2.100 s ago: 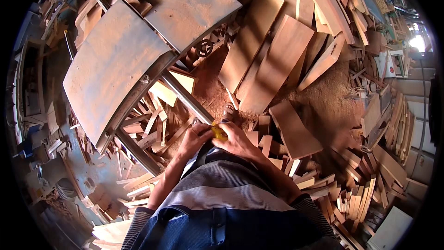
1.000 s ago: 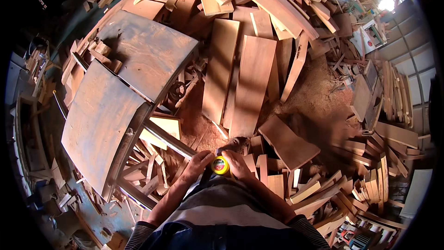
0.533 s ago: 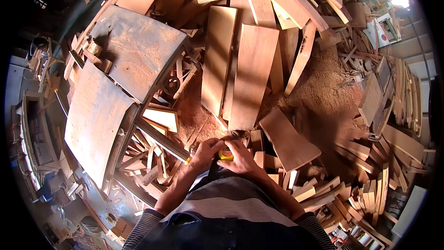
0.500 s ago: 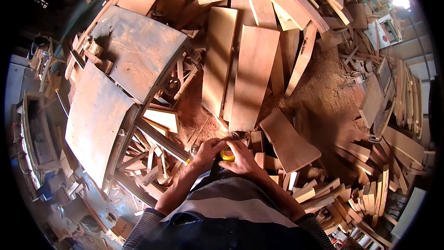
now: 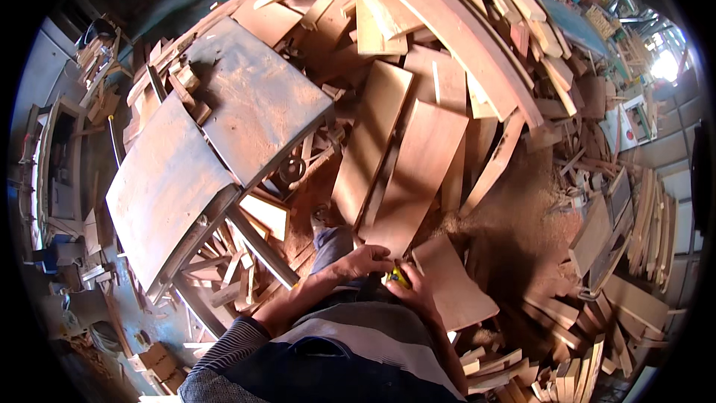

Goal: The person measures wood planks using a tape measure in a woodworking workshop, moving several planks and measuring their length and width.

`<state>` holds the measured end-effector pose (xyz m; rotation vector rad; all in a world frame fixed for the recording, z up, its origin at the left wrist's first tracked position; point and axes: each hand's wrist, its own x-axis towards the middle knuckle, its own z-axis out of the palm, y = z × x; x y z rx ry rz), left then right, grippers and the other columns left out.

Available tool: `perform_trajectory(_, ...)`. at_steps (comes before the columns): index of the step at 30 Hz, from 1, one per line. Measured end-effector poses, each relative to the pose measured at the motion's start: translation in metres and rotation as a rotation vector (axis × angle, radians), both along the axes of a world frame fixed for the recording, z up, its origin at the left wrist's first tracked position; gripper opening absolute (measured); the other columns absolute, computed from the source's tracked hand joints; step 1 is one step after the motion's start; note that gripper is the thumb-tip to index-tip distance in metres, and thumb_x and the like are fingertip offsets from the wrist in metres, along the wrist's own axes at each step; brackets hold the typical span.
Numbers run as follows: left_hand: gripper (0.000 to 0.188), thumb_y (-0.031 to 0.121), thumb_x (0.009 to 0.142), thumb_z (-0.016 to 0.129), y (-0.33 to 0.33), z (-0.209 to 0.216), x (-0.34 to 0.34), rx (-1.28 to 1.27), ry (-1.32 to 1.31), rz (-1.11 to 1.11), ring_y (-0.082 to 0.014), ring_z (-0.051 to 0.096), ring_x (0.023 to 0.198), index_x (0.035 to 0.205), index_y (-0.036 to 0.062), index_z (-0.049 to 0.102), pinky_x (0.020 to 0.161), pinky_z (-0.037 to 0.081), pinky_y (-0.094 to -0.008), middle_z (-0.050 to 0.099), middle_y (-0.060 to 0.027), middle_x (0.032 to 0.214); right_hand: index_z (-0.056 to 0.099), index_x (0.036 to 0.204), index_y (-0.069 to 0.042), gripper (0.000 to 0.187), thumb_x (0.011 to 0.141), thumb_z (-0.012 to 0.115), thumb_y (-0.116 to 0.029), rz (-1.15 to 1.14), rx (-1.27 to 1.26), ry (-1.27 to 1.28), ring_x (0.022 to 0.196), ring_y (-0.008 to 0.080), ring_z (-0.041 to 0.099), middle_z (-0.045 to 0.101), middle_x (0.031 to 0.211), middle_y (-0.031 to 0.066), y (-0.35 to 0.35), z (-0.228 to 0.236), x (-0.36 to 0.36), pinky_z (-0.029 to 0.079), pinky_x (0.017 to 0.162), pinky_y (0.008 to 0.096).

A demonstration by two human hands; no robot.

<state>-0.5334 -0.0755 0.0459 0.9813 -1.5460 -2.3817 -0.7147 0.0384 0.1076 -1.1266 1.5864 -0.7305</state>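
Observation:
My right hand [image 5: 416, 292] is closed round a small yellow tape measure [image 5: 400, 277], held in front of my waist. Just left of it, my left hand [image 5: 367, 260] has its fingers bent together near the tape measure's front. Whether a tape end is pinched there is too small to make out. Beyond both hands, a wide reddish plank [image 5: 421, 172] lies sloping away from me. A paler plank [image 5: 375, 134] rests beside it on the left. Close to my right hand lies a short broad board [image 5: 453, 283].
A metal-topped saw table [image 5: 257, 104], dusted with sawdust, stands at the left. Long curved timbers [image 5: 455, 30] are heaped at the far side. Offcuts [image 5: 574, 373] pile up at the lower right. Sawdust [image 5: 526, 186] covers the floor right of the planks.
My hands have moved a little right and nearer, and my left hand now sits apart from the right. The view has shifted, and a leg now shows beside my left forearm.

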Motion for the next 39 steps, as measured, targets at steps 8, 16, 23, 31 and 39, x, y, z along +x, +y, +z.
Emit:
perform_trajectory(8, 0.041, 0.021, 0.088, 0.077, -0.066, 0.008, -0.023, 0.062, 0.068, 0.023, -0.0098, 0.06, 0.089, 0.109, -0.0084, 0.059, 0.076, 0.049, -0.0271, 0.07, -0.0073, 0.098, 0.051, 0.139, 0.003, 0.074, 0.084, 0.072, -0.042, -0.107, 0.03, -0.037, 0.125, 0.0298, 0.057, 0.06, 0.131, 0.0228, -0.049, 0.008, 0.002, 0.043, 0.106, 0.0396)
perform_trajectory(16, 0.031, 0.016, 0.088, 0.077, -0.185, -0.007, -0.018, -0.072, 0.043, -0.086, -0.0109, 0.063, 0.087, 0.107, -0.0037, 0.063, 0.077, 0.051, -0.0264, 0.069, -0.0046, 0.092, 0.05, 0.143, 0.0, 0.067, 0.089, 0.066, -0.035, -0.192, 0.04, -0.184, 0.114, 0.0247, 0.061, 0.063, 0.125, 0.0202, -0.142, 0.04, 0.03, 0.047, 0.097, 0.0397)
perform_trajectory(23, 0.018, 0.013, 0.089, 0.077, -0.265, -0.016, 0.0, -0.132, -0.093, 0.252, -0.0083, 0.06, 0.076, 0.101, 0.0011, 0.068, 0.069, 0.049, -0.0249, 0.069, -0.0015, 0.087, 0.052, 0.143, -0.008, 0.066, 0.088, 0.065, -0.043, -0.189, 0.169, 0.221, 0.114, 0.0372, 0.061, 0.063, 0.12, 0.024, -0.104, 0.006, 0.019, 0.046, 0.097, 0.0429)
perform_trajectory(31, 0.01, 0.008, 0.091, 0.072, -0.264, 0.009, -0.048, -0.056, 0.114, 0.65, -0.0069, 0.054, 0.06, 0.088, 0.0041, 0.063, 0.055, 0.042, -0.0211, 0.064, -0.0003, 0.075, 0.063, 0.131, -0.007, 0.056, 0.083, 0.069, -0.037, -0.46, 0.176, 0.102, 0.108, 0.0308, 0.063, 0.067, 0.111, 0.0187, 0.011, -0.027, 0.013, 0.047, 0.094, 0.0395)
perform_trajectory(39, 0.06, 0.027, 0.094, 0.073, -0.227, -0.001, -0.071, -0.042, -0.076, 0.329, -0.0134, 0.066, 0.081, 0.137, -0.007, 0.05, 0.068, 0.054, -0.0293, 0.068, -0.0074, 0.103, 0.065, 0.119, -0.001, 0.038, 0.089, 0.062, -0.023, -0.725, 0.166, -0.26, 0.077, 0.0117, 0.059, 0.065, 0.089, 0.0034, 0.026, -0.042, 0.011, 0.046, 0.068, 0.025)
